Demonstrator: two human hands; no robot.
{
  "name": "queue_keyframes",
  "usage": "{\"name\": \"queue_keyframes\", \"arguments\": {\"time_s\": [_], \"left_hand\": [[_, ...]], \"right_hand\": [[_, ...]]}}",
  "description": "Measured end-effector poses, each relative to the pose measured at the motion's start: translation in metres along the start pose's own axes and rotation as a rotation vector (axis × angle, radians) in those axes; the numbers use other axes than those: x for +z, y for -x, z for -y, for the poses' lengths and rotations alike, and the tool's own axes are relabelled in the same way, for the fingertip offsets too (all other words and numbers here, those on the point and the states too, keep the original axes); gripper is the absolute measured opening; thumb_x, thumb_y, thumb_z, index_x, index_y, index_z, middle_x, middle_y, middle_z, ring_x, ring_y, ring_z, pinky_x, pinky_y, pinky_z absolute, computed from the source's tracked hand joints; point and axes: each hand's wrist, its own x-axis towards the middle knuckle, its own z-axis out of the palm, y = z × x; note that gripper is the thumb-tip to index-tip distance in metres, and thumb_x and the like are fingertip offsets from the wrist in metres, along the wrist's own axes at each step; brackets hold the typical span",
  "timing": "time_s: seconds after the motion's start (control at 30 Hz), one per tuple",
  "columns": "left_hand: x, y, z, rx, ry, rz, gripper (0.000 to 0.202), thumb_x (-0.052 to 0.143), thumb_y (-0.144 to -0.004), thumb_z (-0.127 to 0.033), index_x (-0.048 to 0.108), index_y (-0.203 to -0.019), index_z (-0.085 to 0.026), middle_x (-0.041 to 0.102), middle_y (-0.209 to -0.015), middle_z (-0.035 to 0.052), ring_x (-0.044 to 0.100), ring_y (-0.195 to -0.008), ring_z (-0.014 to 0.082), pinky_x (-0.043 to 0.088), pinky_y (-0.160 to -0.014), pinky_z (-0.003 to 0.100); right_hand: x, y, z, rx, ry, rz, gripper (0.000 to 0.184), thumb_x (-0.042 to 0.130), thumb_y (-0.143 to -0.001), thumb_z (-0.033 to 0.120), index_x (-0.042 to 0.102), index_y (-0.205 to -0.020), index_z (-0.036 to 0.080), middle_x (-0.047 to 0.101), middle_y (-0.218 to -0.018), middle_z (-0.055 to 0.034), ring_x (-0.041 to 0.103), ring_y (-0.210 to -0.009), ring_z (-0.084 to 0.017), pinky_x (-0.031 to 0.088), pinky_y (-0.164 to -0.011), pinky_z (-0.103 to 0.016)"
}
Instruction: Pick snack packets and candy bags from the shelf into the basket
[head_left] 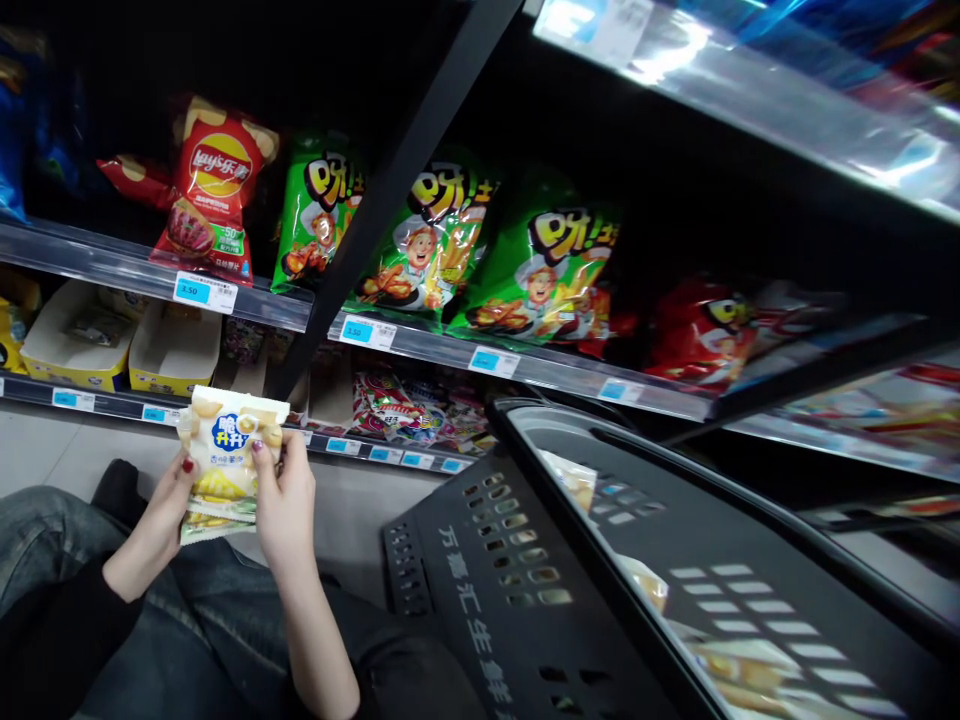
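Observation:
I hold a small cream-and-yellow snack packet [229, 455] upright in front of the lowest shelf. My left hand [161, 520] grips its left edge and my right hand [285, 500] grips its right edge, fingers closed on the wrapper. More packets seem stacked behind the front one. My knees in dark jeans are below the hands.
A black plastic shopping basket [525, 590] stands to my right with some packets inside. The shelf above carries a red Lay's chip bag [214, 190], green snack bags [540, 270] and red bags [712, 330]. Open cardboard display boxes [172, 350] sit on the lower shelf.

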Motion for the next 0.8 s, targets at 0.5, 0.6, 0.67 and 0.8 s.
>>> {"name": "queue_keyframes", "arguments": {"time_s": [0.5, 0.6, 0.67, 0.8], "left_hand": [[0.002, 0.000, -0.018, 0.074, -0.113, -0.074, 0.043, 0.068, -0.068, -0.018, 0.055, -0.109, -0.022, 0.072, -0.092, 0.0051, 0.067, -0.084, 0.0244, 0.054, -0.076, 0.033], [0.002, 0.000, -0.019, 0.092, -0.108, -0.102, 0.038, 0.065, -0.070, -0.015, 0.057, -0.106, -0.021, 0.072, -0.090, 0.0056, 0.068, -0.078, 0.0228, 0.055, -0.074, 0.032], [0.002, -0.001, -0.020, 0.089, -0.106, -0.110, 0.038, 0.064, -0.071, -0.014, 0.056, -0.108, -0.020, 0.072, -0.089, 0.0061, 0.068, -0.077, 0.0226, 0.055, -0.074, 0.032], [0.002, -0.001, -0.020, 0.071, -0.095, -0.120, 0.040, 0.063, -0.072, -0.013, 0.056, -0.110, -0.019, 0.073, -0.087, 0.0066, 0.068, -0.080, 0.0232, 0.054, -0.076, 0.032]], "right_hand": [[-0.032, -0.015, -0.003, 0.232, -1.227, 0.385, 0.025, 0.054, -0.072, 0.043, 0.043, -0.075, 0.021, 0.031, -0.050, 0.0094, 0.019, -0.033, -0.004, 0.017, -0.035, -0.019], [-0.033, -0.012, -0.004, 0.258, -1.403, 0.516, 0.023, 0.055, -0.073, 0.038, 0.041, -0.074, 0.020, 0.029, -0.047, 0.0112, 0.012, -0.030, -0.002, 0.013, -0.033, -0.016], [-0.033, -0.011, -0.006, 0.279, -1.466, 0.581, 0.019, 0.051, -0.078, 0.034, 0.039, -0.073, 0.020, 0.029, -0.045, 0.0118, 0.010, -0.028, -0.001, 0.012, -0.032, -0.015], [-0.033, -0.011, -0.011, 0.249, -1.530, 0.699, 0.020, 0.045, -0.083, 0.035, 0.037, -0.071, 0.021, 0.031, -0.043, 0.0124, 0.010, -0.023, 0.000, 0.012, -0.029, -0.013]]}}
